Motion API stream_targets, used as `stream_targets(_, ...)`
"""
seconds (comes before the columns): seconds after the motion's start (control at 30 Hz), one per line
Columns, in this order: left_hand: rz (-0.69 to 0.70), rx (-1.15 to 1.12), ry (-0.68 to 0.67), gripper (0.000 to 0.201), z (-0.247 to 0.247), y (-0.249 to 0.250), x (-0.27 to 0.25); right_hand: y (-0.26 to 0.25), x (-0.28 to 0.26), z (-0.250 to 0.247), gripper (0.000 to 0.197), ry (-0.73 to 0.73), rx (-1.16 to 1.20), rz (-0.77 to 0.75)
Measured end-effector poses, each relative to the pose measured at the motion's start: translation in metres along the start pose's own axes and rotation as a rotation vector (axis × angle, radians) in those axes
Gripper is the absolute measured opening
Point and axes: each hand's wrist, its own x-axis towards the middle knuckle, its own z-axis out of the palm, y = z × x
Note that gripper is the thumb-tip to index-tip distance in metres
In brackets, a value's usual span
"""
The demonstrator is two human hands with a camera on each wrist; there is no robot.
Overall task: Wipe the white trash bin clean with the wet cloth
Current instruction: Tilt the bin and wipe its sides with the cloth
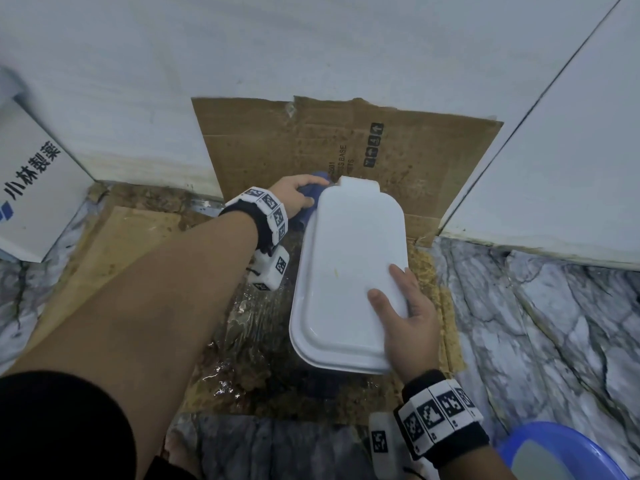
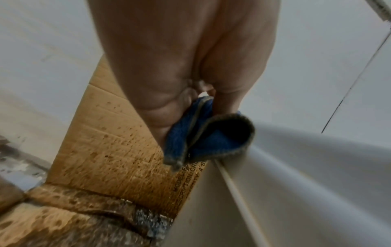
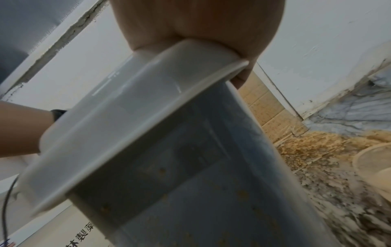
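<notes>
The white trash bin stands on wet cardboard, its closed lid facing up at me. My left hand grips a bunched blue cloth against the lid's far left corner. In the left wrist view the cloth hangs folded from my fingers, touching the bin's rim. My right hand holds the lid's near right edge, thumb and one finger flat on top, the others wrapped over the rim. The right wrist view shows the bin's side dotted with brown specks below the lid.
Stained cardboard leans on the white wall behind the bin, and soaked cardboard covers the floor under it. A white printed box sits at the left. A blue basin is at the lower right on the marble floor.
</notes>
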Motion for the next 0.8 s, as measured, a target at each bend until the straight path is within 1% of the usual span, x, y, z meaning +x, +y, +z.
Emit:
stream_targets(0.13, -0.016, 0.05, -0.009, 0.049, 0.001, 0.014, 0.011, 0.002, 0.001, 0.002, 0.048, -0.001, 0.001, -0.02)
stream_targets(0.23, -0.015, 0.073, 0.035, 0.047, 0.008, 0.018, 0.015, 0.003, 0.001, 0.002, 0.049, 0.0, 0.006, -0.025)
stream_targets(0.4, -0.009, 0.038, 0.091, 0.043, 0.011, 0.009, 0.008, 0.002, 0.0, 0.002, 0.053, -0.003, 0.023, -0.01)
stream_targets(0.53, -0.002, 0.087, 0.096, 0.046, 0.01, -0.001, -0.009, 0.002, 0.0, 0.002, 0.047, -0.012, 0.029, 0.008)
stream_targets(0.7, 0.027, 0.133, 0.137, 0.051, 0.019, -0.013, -0.035, 0.001, 0.0, 0.001, 0.049, -0.014, 0.029, 0.016)
stream_targets(0.8, 0.012, 0.147, 0.157, 0.054, 0.025, -0.02, -0.054, 0.001, 0.0, 0.001, 0.048, -0.004, 0.004, 0.01)
